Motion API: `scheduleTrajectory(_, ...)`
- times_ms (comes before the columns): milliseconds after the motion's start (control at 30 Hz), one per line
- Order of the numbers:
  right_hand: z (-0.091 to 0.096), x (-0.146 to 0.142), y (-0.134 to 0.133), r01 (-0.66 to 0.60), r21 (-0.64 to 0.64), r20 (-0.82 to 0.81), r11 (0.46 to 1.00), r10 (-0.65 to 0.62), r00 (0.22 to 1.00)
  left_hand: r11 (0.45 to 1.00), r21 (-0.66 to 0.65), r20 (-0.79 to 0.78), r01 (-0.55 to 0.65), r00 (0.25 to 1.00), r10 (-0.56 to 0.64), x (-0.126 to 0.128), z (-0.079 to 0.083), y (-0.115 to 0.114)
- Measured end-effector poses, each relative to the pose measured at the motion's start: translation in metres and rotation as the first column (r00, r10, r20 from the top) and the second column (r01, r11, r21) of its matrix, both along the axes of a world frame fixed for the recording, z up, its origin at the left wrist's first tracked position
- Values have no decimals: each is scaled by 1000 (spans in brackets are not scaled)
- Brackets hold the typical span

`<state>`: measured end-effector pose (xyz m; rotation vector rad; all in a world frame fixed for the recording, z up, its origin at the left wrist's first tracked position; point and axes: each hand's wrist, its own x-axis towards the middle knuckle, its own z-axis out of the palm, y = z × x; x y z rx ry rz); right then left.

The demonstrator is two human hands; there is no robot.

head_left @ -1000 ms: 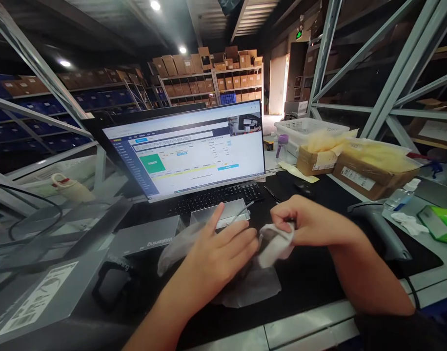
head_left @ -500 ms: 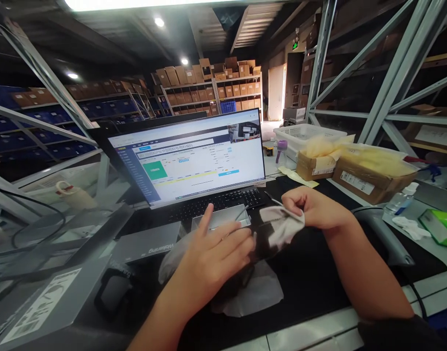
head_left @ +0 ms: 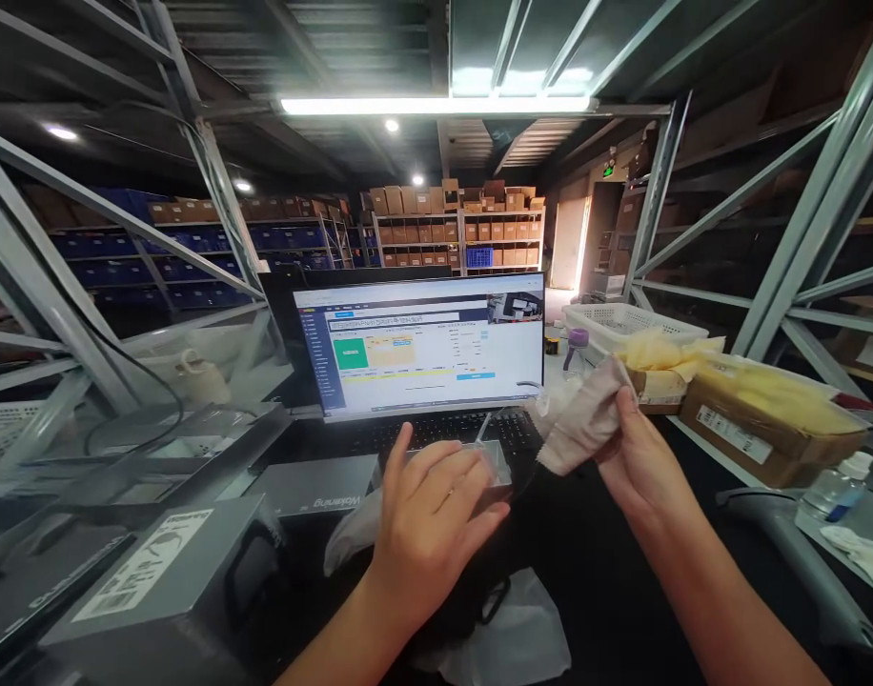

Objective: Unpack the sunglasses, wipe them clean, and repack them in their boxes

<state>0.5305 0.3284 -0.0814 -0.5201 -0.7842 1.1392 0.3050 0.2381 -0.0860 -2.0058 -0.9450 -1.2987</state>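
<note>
My right hand (head_left: 640, 457) is raised over the desk mat, its thumb and fingers pinching a greyish-pink cloth (head_left: 583, 419) with a zigzag edge. My left hand (head_left: 436, 524) hovers at the middle with its fingers stretched out and apart. Just beyond its fingertips is a small open grey box (head_left: 504, 467) with a thin pale stick (head_left: 483, 429) rising from it. A frosted plastic bag (head_left: 526, 634) lies below, with a black loop (head_left: 495, 602) on it. Another translucent bag (head_left: 351, 534) is partly hidden behind my left hand.
A monitor (head_left: 422, 353) stands behind a black keyboard (head_left: 408, 433). Grey boxes (head_left: 157, 581) fill the left side. On the right are a scanner (head_left: 801, 562), a clear bottle (head_left: 837, 486), a carton of yellow material (head_left: 758, 429) and a white basket (head_left: 637, 324).
The camera view has tilted up. My right hand has turned and lifted the cloth, which now hangs left of its fingers. My left hand is still spread; the black material near it is lower.
</note>
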Motion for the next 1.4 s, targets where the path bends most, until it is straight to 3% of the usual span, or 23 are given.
scheduleTrajectory(200, -8, -33, -39, -202, -44, 51, 978, 204, 978, 991, 70, 57, -115, 992, 111, 5, -4, 1)
scheduleTrajectory(367, -6, -38, -57, -364, -123, 63, 923, 373, 926, 986, 51, 78, -161, 984, 157, 9, -6, 1)
scheduleTrajectory(500, 1, -22, -31, -265, -185, 32, 946, 276, 961, 983, 49, 82, -174, 982, 170, 12, -5, -1)
scheduleTrajectory(633, 2, -14, -10, -129, -145, 23, 981, 133, 991, 982, 45, 67, -185, 981, 182, 14, -6, -1)
scheduleTrajectory(733, 0, -25, -28, -132, -64, 47, 989, 135, 990, 978, 37, 40, -203, 979, 202, 15, -9, 1)
scheduleTrajectory(900, -2, -41, -71, -357, 42, 307, 933, 327, 894, 964, 39, -7, -264, 965, 264, 15, -13, 2)
scheduleTrajectory(967, -3, -39, -71, -351, 38, 415, 936, 305, 857, 958, 41, -23, -284, 958, 285, 16, -13, 0)
scheduleTrajectory(1100, -8, -37, -57, -209, 51, 556, 977, 146, 818, 958, 41, -61, -284, 956, 286, 19, -15, -2)
scheduleTrajectory(1200, -11, -41, -54, -155, 81, 535, 985, 88, 840, 958, 40, -75, -282, 956, 285, 19, -15, -1)
scheduleTrajectory(1300, -11, -45, -56, -209, 44, 411, 977, 173, 895, 957, 47, -75, -286, 954, 289, 18, -14, 0)
scheduleTrajectory(1400, -11, -47, -59, -263, 24, 361, 965, 236, 902, 954, 53, -70, -295, 952, 298, 17, -13, 0)
